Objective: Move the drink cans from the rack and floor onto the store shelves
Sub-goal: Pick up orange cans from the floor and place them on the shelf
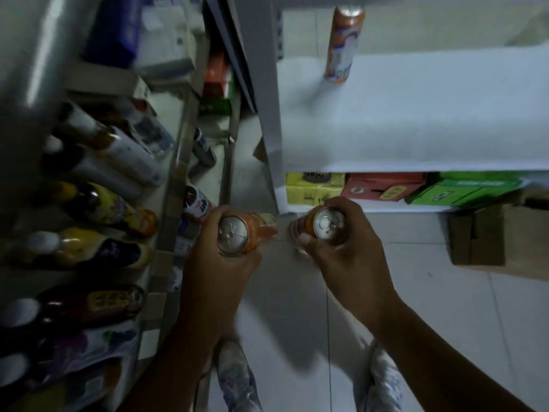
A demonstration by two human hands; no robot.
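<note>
Looking down through the head view, I have my left hand [214,263] wrapped round the left-hand can [233,233], fingers and thumb curled about its orange side, its silver top turned up toward me. My right hand [350,257] grips the right-hand can [329,224] the same way, thumb pressed on the near side and fingers closed round the far side. The two cans sit close together, not touching, held above the pale floor tiles [445,322].

Ahead of my right grip and higher up is the white shelf [416,114], where the shelf can [344,43], orange and white, stands upright near the back. Under that shelf, just beyond my right knuckles, lie a yellow carton [312,185], a red carton [383,185] and a green carton [466,188] side by side. Out to the right of my right hand, a brown cardboard box [481,233] sits on the floor.

Just outside my left grip runs the rack [175,179]. A rack can [197,202] is nearly touching my left fingers, and a darker can [203,147] stands farther ahead. Farther left are rows of bottles [113,209], blurred and dim.
</note>
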